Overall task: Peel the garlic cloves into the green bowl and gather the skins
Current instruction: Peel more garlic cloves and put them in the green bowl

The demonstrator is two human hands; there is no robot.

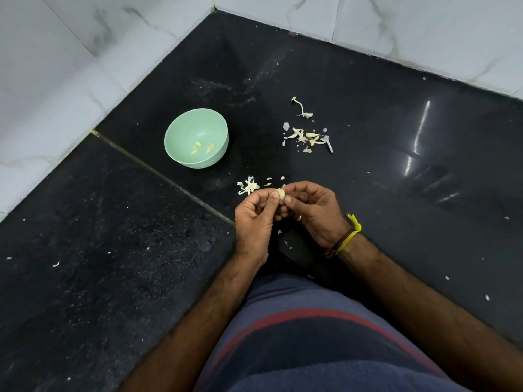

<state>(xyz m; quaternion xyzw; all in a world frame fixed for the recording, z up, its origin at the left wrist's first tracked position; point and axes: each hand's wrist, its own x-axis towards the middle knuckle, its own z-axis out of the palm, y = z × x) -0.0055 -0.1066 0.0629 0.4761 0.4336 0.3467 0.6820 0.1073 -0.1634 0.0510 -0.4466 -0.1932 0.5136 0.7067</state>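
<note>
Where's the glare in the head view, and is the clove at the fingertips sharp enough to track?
Head view: bright streak reflections on the glossy black stone counter at right; wide-angle bending along the white marble wall tiles. The small pale garlic clove pinched between the left hand and right hand is reasonably sharp but tiny. The pale green round bowl is evenly lit, no hotspot.

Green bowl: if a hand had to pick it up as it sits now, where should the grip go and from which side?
Probably the rim of the green bowl, on its right, nearest the hands. It stands upright and open on the black counter, so a thumb inside and fingers outside can pinch the thin wall. The peeled cloves lie low at the bottom, clear of that edge.
</note>
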